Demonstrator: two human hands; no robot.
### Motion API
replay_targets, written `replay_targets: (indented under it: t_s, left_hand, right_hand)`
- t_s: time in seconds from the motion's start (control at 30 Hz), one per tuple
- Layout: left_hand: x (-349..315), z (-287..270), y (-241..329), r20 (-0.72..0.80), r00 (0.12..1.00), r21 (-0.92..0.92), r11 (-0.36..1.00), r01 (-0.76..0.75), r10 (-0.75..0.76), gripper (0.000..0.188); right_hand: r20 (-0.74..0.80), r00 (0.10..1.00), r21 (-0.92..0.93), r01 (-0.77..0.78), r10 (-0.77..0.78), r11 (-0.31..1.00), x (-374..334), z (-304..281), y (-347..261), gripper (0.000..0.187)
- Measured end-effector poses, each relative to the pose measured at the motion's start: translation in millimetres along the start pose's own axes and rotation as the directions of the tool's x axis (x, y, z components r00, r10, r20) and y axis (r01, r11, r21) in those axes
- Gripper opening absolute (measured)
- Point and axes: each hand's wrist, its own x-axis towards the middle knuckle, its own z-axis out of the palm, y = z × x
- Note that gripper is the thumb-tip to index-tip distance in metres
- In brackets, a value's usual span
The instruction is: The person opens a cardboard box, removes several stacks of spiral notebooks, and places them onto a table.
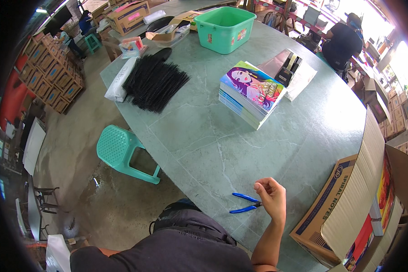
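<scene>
My right hand (273, 198) is over the near part of the grey-green table, its fingers curled toward the thumb. Nothing shows between the fingers. Beside it, on the table, lie small cutting pliers (245, 209) with two spread blue handles pointing left; my hand hides their jaw end. Farther off stands a thick stack of notebooks (251, 88) with a colourful drawn cover on top. Black plastic binding spirals (156, 84) lie in a pile at the table's left edge. My left hand is out of view; only part of that arm shows at the lower left.
A cardboard box (326, 204) with open flaps holds notebooks at the right. A green plastic tub (224, 31) and a black tape dispenser (289, 68) stand on the table's far part. A turquoise stool (115, 147) is left of the table. People are in the background.
</scene>
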Motion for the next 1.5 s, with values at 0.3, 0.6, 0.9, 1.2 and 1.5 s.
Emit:
replay_targets:
  t_s: [0.3,0.6,0.9,1.2,1.5]
  left_hand:
    - [66,19,3,0.064,0.996,-0.057,0.997,-0.056,0.059,0.024]
    - [138,37,2,0.151,0.980,-0.130,0.985,-0.113,0.132,0.025]
    - [178,36,3,0.227,0.963,-0.116,0.986,-0.122,0.146,0.025]
    - [217,-37,23,0.562,0.811,0.384,0.920,-0.083,-0.161,0.025]
    - [61,90,336,0.690,0.454,0.596,-0.087,-0.798,0.564,0.012]
  right_hand:
    - [0.009,0.998,0.006,-0.070,0.070,0.998,-5,1,-6,0.011]
    - [0.021,0.998,-0.067,-0.063,0.064,0.996,-14,-1,-17,0.013]
    - [-0.005,0.999,-0.045,-0.053,0.053,0.998,-33,5,-16,0.015]
    - [-0.134,0.991,-0.107,-0.003,-0.011,0.994,-67,4,-20,0.017]
    - [0.045,0.977,-0.193,0.213,-0.208,0.958,-163,-5,-81,0.028]
